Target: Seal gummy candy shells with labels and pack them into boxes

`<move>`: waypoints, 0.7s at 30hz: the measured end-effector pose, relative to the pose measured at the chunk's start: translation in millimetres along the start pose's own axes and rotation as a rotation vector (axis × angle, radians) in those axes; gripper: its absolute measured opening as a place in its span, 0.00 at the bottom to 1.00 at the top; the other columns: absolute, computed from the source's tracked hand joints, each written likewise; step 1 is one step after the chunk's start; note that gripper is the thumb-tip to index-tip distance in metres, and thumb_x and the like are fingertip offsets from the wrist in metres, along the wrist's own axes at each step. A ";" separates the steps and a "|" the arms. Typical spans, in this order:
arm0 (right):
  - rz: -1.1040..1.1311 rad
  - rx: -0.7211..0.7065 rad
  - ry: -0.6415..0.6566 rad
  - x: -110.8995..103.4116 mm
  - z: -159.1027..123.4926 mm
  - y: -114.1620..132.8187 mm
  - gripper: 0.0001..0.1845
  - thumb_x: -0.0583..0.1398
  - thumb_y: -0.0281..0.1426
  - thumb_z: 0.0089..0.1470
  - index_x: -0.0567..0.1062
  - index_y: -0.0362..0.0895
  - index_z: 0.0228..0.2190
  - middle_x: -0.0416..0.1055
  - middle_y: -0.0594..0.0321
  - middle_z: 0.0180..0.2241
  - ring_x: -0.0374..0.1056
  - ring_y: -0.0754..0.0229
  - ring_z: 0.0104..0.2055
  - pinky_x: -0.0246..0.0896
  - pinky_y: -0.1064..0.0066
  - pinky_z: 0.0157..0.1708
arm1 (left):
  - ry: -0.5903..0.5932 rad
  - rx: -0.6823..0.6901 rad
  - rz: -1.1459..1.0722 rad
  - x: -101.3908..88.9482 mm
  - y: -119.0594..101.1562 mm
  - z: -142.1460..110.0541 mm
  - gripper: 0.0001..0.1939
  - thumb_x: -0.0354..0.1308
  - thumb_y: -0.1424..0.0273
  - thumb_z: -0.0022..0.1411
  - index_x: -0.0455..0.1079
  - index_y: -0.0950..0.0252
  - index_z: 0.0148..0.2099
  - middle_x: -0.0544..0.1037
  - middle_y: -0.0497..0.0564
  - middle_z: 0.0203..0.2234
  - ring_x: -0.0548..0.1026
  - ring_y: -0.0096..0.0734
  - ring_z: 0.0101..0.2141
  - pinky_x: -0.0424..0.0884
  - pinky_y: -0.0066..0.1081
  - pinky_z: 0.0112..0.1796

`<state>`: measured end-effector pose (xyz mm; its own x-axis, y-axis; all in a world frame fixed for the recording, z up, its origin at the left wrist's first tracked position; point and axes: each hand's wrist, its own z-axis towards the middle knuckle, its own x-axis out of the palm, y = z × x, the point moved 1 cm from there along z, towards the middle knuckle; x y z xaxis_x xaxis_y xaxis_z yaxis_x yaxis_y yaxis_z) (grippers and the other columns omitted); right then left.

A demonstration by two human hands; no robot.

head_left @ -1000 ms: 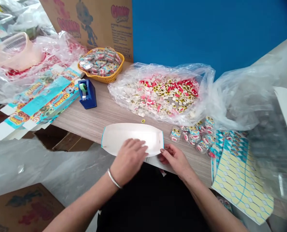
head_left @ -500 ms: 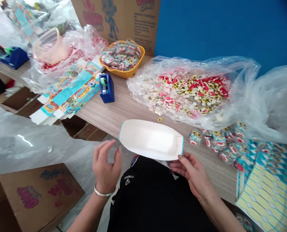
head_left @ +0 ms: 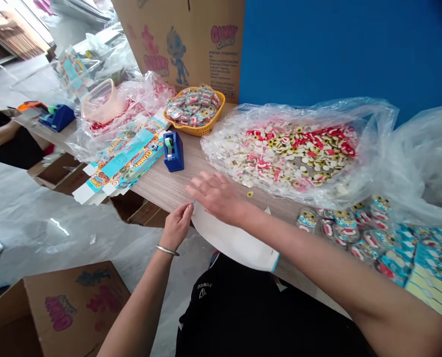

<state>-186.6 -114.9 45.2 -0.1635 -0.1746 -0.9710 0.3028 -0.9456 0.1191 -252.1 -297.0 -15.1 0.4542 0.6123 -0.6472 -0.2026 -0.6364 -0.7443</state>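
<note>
Left hand [head_left: 178, 227] pinching white carton [head_left: 231, 242]; right hand [head_left: 218, 196] spread above, forearm [head_left: 298, 238] hiding part; tape dispenser [head_left: 175, 154] near.

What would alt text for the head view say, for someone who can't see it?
The left hand pinches the left end of a white card piece while the right hand reaches across it, fingers spread. Beyond them are a blue tape dispenser, a yellow basket of small packs and a clear bag of mixed candies.

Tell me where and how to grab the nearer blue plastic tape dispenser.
Across its long sides, probably from above: the dispenser stands upright on the wood-grain table with a narrow, elongated body, and the pale green roll in its top is better left untouched.
</note>
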 end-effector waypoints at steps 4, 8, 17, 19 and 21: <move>0.027 -0.176 0.238 48.4 47.7 -13.8 0.17 0.49 0.25 0.66 0.73 0.36 0.50 0.76 0.44 0.48 0.68 0.46 0.53 0.47 0.51 0.57 | -0.002 0.022 0.019 1.3 -5.8 7.2 0.27 0.46 0.51 0.63 0.78 0.67 0.40 0.76 0.49 0.26 0.73 0.36 0.31 0.67 0.29 0.35; 0.002 -0.189 0.287 65.7 45.7 -20.9 0.17 0.47 0.23 0.66 0.75 0.34 0.42 0.78 0.42 0.41 0.74 0.49 0.44 0.54 0.57 0.48 | 0.012 0.024 0.007 3.8 -4.3 12.5 0.26 0.46 0.51 0.64 0.77 0.66 0.37 0.74 0.48 0.25 0.72 0.35 0.31 0.65 0.29 0.35; -0.080 -0.161 0.209 69.9 47.7 -10.7 0.16 0.47 0.22 0.66 0.75 0.35 0.39 0.78 0.44 0.37 0.76 0.49 0.40 0.58 0.51 0.49 | 0.016 0.057 0.019 7.3 1.2 10.5 0.24 0.45 0.54 0.64 0.77 0.65 0.41 0.74 0.48 0.27 0.71 0.34 0.31 0.65 0.31 0.36; -0.063 -0.128 0.163 63.9 44.6 -6.6 0.16 0.48 0.24 0.67 0.75 0.37 0.41 0.78 0.47 0.40 0.75 0.48 0.43 0.57 0.48 0.52 | -0.009 0.067 0.058 10.4 3.9 9.3 0.24 0.48 0.53 0.63 0.76 0.65 0.44 0.74 0.47 0.26 0.71 0.34 0.29 0.66 0.31 0.35; -0.027 -0.006 0.076 54.5 35.8 -8.1 0.13 0.50 0.26 0.67 0.73 0.39 0.45 0.77 0.51 0.46 0.72 0.48 0.47 0.57 0.49 0.54 | -0.091 0.081 0.103 15.7 6.8 11.8 0.22 0.50 0.53 0.62 0.76 0.64 0.44 0.75 0.48 0.26 0.72 0.36 0.31 0.66 0.32 0.36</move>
<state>-231.6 -126.6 -1.2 -0.1002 -0.1274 -0.9868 0.3046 -0.9481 0.0914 -256.5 -286.1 -32.2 0.3474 0.5879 -0.7305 -0.3156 -0.6603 -0.6815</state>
